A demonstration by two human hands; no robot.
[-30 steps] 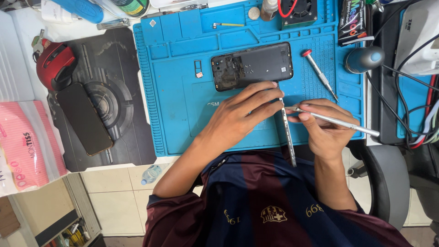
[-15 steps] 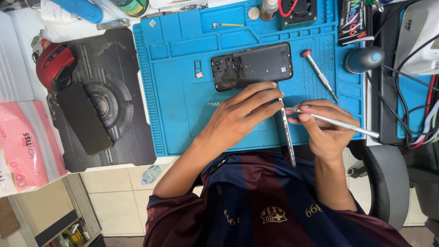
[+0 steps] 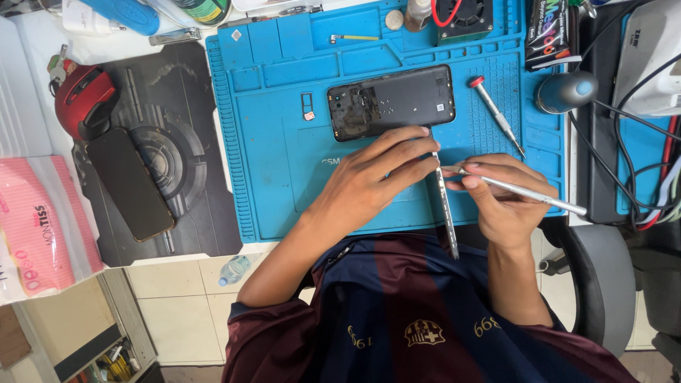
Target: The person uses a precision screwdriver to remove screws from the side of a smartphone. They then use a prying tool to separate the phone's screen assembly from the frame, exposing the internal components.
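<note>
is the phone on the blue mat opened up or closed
Opened up: the phone lies with its back off, inner parts and boards showing at its left end.

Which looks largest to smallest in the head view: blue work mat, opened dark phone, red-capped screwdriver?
1. Blue work mat
2. Opened dark phone
3. Red-capped screwdriver

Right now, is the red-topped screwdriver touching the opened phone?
Apart. The head view shows a strip of bare blue mat between the red-topped screwdriver and the right edge of the opened phone.
</note>
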